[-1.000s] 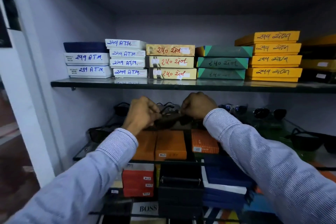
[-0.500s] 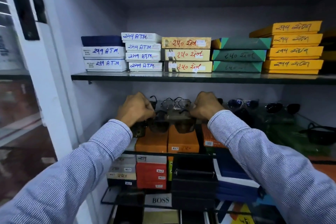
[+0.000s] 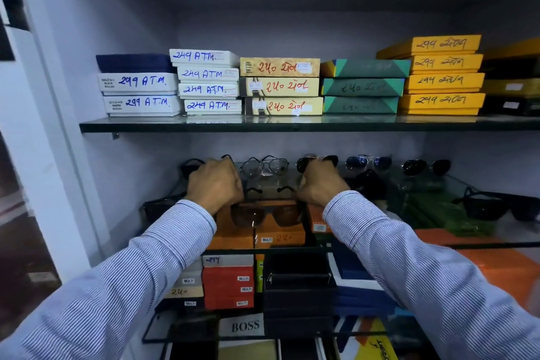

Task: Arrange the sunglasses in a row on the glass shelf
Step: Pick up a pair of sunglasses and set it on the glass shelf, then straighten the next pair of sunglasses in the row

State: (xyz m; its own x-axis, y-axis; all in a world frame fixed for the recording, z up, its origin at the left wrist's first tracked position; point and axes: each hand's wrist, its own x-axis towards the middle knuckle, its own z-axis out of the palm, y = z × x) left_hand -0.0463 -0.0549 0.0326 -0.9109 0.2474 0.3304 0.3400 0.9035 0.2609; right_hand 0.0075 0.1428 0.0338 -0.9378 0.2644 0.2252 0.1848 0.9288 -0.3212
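1. Lowered since the earlier frame, brown-lensed sunglasses (image 3: pixel 264 213) sit on the glass shelf (image 3: pixel 496 238).
2. Head view: left hand (image 3: pixel 214 184) and right hand (image 3: pixel 320 184) grip their ends, fingers clenched; other sunglasses (image 3: pixel 264 166) stand beyond the knuckles.

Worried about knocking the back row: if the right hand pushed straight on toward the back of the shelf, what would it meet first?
Probably the dark sunglasses just behind the right hand; depth is unclear.
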